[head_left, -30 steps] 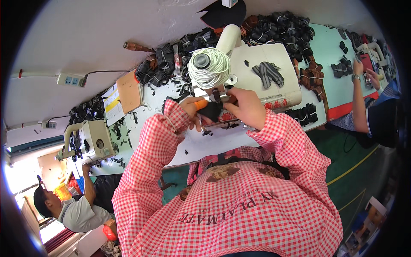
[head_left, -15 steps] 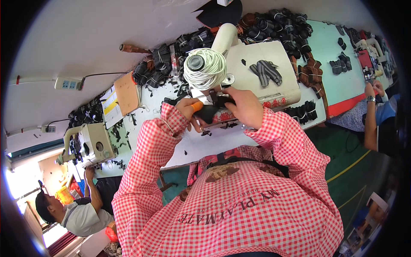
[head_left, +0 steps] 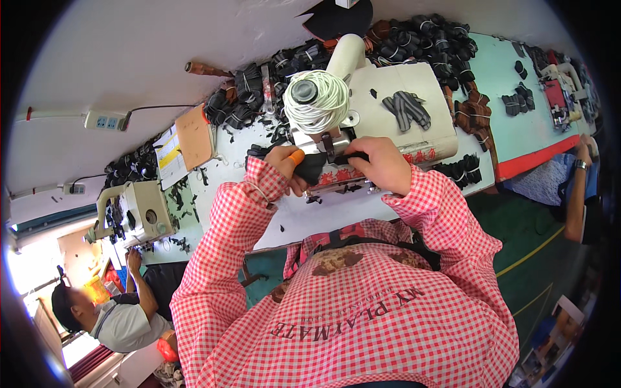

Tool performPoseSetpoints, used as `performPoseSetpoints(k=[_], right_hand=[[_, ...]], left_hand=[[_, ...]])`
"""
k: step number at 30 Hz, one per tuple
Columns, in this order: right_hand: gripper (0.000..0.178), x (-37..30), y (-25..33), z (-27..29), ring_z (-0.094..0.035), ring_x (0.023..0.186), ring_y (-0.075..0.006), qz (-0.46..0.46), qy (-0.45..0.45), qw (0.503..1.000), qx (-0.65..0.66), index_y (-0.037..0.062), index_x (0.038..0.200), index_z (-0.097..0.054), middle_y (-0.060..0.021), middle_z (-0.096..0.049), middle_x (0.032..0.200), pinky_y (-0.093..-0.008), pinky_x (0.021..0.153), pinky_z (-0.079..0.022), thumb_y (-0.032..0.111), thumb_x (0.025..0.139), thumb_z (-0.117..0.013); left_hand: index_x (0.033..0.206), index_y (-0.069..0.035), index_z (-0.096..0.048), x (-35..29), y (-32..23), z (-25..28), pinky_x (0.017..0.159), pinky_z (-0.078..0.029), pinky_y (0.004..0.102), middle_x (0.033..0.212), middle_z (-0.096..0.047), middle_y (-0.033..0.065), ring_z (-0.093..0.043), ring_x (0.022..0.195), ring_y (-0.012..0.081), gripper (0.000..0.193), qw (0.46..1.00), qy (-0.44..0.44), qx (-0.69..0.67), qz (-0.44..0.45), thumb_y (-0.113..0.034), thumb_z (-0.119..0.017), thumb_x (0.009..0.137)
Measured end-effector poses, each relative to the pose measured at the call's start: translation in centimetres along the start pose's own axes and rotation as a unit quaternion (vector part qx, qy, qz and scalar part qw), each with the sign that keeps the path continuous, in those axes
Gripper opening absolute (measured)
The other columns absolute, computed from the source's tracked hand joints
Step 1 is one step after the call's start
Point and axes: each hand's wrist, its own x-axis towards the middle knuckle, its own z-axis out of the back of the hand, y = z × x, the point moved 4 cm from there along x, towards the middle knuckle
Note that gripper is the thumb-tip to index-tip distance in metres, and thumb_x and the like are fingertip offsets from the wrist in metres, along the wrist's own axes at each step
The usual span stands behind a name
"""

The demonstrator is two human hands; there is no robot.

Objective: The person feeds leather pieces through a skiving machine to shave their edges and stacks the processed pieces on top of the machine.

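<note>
A white bench machine (head_left: 420, 84) stands before me, with a coil of white cord (head_left: 333, 107) wound over a dark-centred spool on its top. My left hand (head_left: 286, 168), an orange cover on one finger, is closed on a black piece of material (head_left: 311, 169) just left of the machine's metal working head (head_left: 328, 143). On the other side, my right hand (head_left: 386, 167) pinches a thin black strip (head_left: 352, 157) close to that head. Fingers partly hide both pieces. Several grey-black strips (head_left: 406, 110) lie in a loose pile on the machine's flat top.
Tied bundles of dark strips (head_left: 427, 45) and brown ones (head_left: 473, 110) line the wall side. A brown clipboard (head_left: 193, 137) lies at left, near another machine (head_left: 147, 216) and a seated person (head_left: 129, 320). Another person's arm (head_left: 576, 194) shows at right. Dark scraps litter the table (head_left: 259, 226).
My right hand has drawn back to the right from the machine's working head, and the black strip in its fingers shows more. My left hand stays beside the head, still gripping the black piece.
</note>
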Motion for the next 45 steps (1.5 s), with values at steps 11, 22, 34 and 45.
performPoseSetpoints(k=[11, 22, 34, 45], right_hand=[[0.017, -0.2, -0.2, 0.4, -0.060, 0.074, -0.0361, 0.005, -0.017, 1.000, 0.006, 0.0044, 0.087, -0.064, -0.0162, -0.062, 0.080, -0.0443, 0.066, -0.047, 0.013, 0.073, -0.061], [0.020, -0.3, 0.0, 0.7, -0.059, 0.077, -0.0375, 0.001, 0.001, 1.000, 0.004, 0.0023, 0.091, -0.062, -0.0182, -0.061, 0.084, -0.0428, 0.068, -0.047, 0.012, 0.074, -0.062], [0.021, -0.4, 0.0, 0.8, -0.059, 0.079, -0.0365, 0.009, 0.021, 1.000, -0.008, 0.0016, 0.093, -0.063, -0.0186, -0.061, 0.085, -0.0407, 0.069, -0.047, 0.011, 0.074, -0.062], [0.033, -0.5, -0.4, 0.0, -0.061, 0.076, -0.0353, -0.011, -0.014, 0.998, -0.063, 0.0032, 0.105, -0.059, -0.0171, -0.063, 0.084, -0.0391, 0.070, -0.048, 0.011, 0.073, -0.064]], left_hand=[[0.110, 0.000, -0.053, 0.2, -0.6, 0.0, 0.037, -0.048, 0.0269, 0.073, -0.065, 0.0178, -0.062, 0.046, 0.0242, 0.029, 1.000, 0.025, 0.005, -0.016, -0.019, -0.037, 0.095], [0.112, 0.000, -0.053, 0.6, -0.5, 0.0, 0.037, -0.048, 0.0266, 0.064, -0.063, 0.0142, -0.064, 0.050, 0.0231, 0.030, 0.998, 0.006, 0.050, -0.035, -0.019, -0.037, 0.095], [0.110, 0.001, -0.054, 0.2, 0.0, 0.3, 0.037, -0.048, 0.0247, 0.068, -0.064, 0.0157, -0.065, 0.051, 0.0227, 0.029, 0.998, -0.048, 0.019, -0.026, -0.017, -0.039, 0.095], [0.114, 0.003, -0.050, -0.3, 0.1, -0.1, 0.046, -0.053, 0.0269, 0.085, -0.065, 0.0198, -0.066, 0.058, 0.0256, 0.029, 0.994, 0.059, -0.087, -0.024, -0.016, -0.039, 0.096]])
